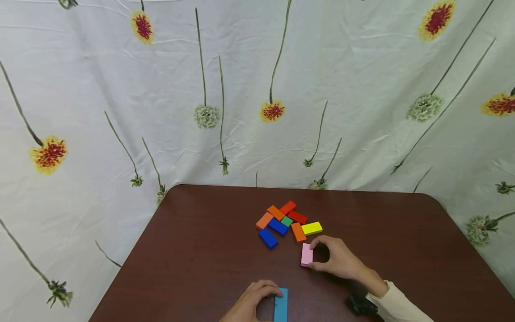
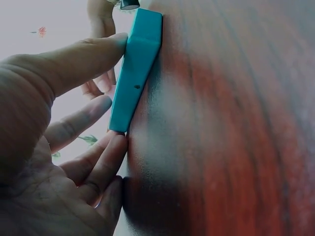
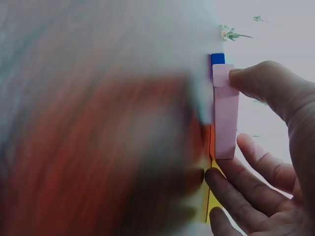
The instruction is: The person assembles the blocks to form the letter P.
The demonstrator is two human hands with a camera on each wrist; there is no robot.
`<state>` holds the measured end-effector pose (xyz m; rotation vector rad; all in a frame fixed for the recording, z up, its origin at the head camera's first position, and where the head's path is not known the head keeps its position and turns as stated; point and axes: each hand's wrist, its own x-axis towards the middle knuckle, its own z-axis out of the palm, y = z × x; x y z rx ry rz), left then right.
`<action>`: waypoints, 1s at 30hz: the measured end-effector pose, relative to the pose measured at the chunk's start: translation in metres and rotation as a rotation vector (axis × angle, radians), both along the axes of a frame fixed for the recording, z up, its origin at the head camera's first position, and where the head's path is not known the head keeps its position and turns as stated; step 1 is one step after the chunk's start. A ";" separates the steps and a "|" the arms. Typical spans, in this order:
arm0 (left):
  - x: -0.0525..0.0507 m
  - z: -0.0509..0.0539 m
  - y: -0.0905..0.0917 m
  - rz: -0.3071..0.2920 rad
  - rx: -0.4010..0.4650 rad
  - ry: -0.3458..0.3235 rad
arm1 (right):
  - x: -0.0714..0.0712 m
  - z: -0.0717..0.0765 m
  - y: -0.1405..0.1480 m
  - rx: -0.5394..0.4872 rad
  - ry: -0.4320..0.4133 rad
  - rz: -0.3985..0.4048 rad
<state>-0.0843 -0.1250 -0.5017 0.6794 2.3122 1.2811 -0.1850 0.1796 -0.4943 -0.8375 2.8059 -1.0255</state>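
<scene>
My right hand (image 1: pixel 341 260) pinches a pink block (image 1: pixel 307 255) lengthwise, thumb at the near end and fingers at the far end. In the right wrist view the pink block (image 3: pixel 226 118) is low at the tabletop, just this side of the other blocks. At the bottom of the head view, my left hand (image 1: pixel 254 300) holds a light blue block (image 1: pixel 281 304). The left wrist view shows the thumb on one end of that light blue block (image 2: pixel 135 73) and fingertips at the other. A small dark mark shows on its face.
Past the right hand lies a loose group of blocks: a yellow block (image 1: pixel 312 228), a green block (image 1: pixel 286 221), two blue blocks, two red ones and several orange ones. They lie on a dark brown table (image 1: pixel 193 241). A flowered cloth (image 1: pixel 241 143) hangs behind the table.
</scene>
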 end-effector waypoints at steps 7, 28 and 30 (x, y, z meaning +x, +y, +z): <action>-0.002 -0.001 -0.001 -0.008 -0.005 0.014 | 0.007 0.003 -0.013 -0.020 -0.024 0.035; -0.002 -0.006 -0.003 -0.032 0.060 0.140 | 0.021 -0.003 -0.046 -0.032 0.016 0.140; -0.002 -0.007 -0.002 -0.034 0.064 0.151 | 0.022 -0.003 -0.047 -0.026 0.028 0.146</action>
